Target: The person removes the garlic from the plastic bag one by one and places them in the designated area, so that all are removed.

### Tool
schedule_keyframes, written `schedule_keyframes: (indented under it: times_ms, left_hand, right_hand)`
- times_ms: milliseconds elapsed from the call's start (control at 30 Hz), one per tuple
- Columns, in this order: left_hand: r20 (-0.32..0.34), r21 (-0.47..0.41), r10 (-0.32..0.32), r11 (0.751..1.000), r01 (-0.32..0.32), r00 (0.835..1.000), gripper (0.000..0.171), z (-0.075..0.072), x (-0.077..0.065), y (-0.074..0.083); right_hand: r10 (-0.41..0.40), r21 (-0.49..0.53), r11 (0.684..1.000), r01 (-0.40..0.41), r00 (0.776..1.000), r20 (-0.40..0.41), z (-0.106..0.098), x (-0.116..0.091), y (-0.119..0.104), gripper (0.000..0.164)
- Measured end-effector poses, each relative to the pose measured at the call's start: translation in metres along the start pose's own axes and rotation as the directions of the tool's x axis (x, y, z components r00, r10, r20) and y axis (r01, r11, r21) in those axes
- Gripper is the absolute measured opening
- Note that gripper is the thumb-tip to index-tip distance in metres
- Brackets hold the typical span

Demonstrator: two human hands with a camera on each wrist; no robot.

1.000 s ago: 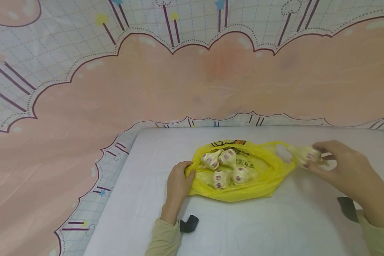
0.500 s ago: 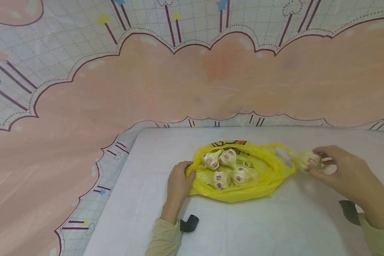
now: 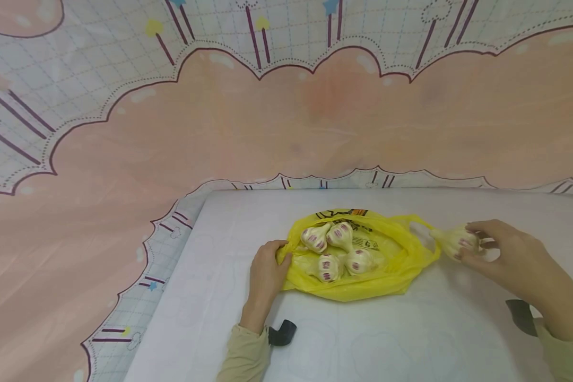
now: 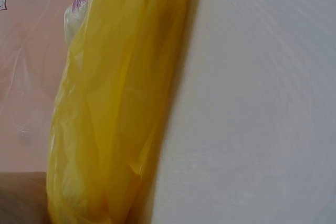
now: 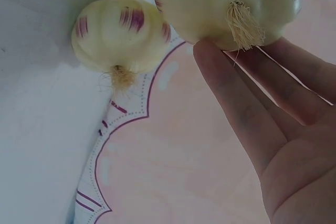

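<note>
A yellow plastic bag (image 3: 344, 292) lies with its mouth spread, several garlic bulbs (image 3: 340, 235) inside it. My left hand (image 3: 267, 268) pinches the bag's left rim between thumb and fingers; in the left wrist view the bag's side (image 4: 115, 98) fills much of the picture. Just right of the bag's handle loop, my right hand (image 3: 511, 254) holds a garlic bulb (image 3: 458, 243) by its root end, neck pointing left. The right wrist view has this held bulb (image 5: 226, 6) at the fingertips, root tuft showing, with a second garlic bulb (image 5: 121, 35) beside it, close to the white surface.
The white tabletop (image 3: 344, 339) runs under both hands. A patterned pink cloth (image 3: 286, 122) hangs behind it and down the left. A black wrist-camera piece (image 3: 283, 333) shows at the left sleeve, another black piece (image 3: 521, 317) at the right.
The right hand has sunk slightly with the garlic bulb, and the bag's handle loop beside it has shifted a little. My left hand has stayed on the bag's rim.
</note>
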State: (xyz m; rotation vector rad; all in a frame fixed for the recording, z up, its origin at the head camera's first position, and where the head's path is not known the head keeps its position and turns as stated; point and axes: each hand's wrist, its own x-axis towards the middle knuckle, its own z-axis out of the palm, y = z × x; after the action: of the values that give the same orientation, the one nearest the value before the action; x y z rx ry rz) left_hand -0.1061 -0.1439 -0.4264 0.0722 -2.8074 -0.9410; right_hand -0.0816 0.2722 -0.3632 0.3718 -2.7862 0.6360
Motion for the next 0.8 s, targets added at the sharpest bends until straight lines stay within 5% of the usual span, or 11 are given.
schedule_keyframes:
  times_ms: [800]
  left_hand:
    - [0.008,-0.006,-0.009,1.0,0.009,1.0,0.03,0.0004,0.0,-0.0019]
  right_hand:
    - [0.033,0.011,0.999,-0.034,0.997,0.069,0.0055,0.0004,0.0072,0.052]
